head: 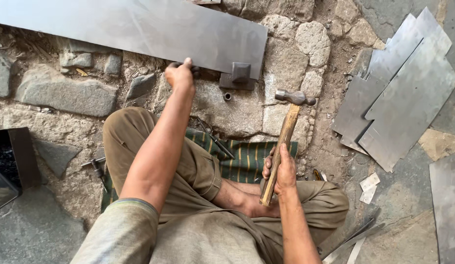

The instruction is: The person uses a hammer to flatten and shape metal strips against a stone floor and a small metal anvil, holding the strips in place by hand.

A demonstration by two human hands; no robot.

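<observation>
Left hand [180,76]: clamped on near edge of metal sheet [139,27] — beside small anvil [239,76]
Right hand [281,171]: closed round hammer [286,137] handle — head raised, well apart from sheet

A long grey metal sheet [139,29] is laid flat across stone paving, its near edge gripped. A wooden-handled ball-peen hammer [283,134] is held upright, steel head topmost.

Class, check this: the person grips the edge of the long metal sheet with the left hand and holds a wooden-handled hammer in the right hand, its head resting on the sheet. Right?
Not quite. In the head view the hammer in the right hand has its head raised beside the metal sheet, not resting on it. The left hand does grip the sheet's edge.
</observation>
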